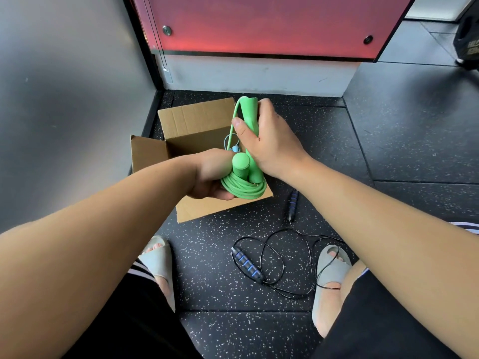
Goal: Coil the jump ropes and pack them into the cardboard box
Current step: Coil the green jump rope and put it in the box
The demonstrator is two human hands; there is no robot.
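A green jump rope point(243, 186) is coiled into a bundle over the open cardboard box point(197, 120). My left hand point(212, 174) holds the coil and one green handle from below. My right hand point(264, 141) grips the other green handle upright, thumb on the cord. A light blue rope point(234, 147) shows inside the box behind the green one. A black jump rope with blue-banded handles point(247, 264) lies loose and uncoiled on the floor between my feet; its second handle point(293, 203) lies by the box's right corner.
The box stands on speckled black rubber flooring near a grey wall point(64, 99) on the left and a red panel point(259, 24) behind. My two feet in grey slides point(158, 257) flank the black rope. A dark object point(466, 35) sits far right.
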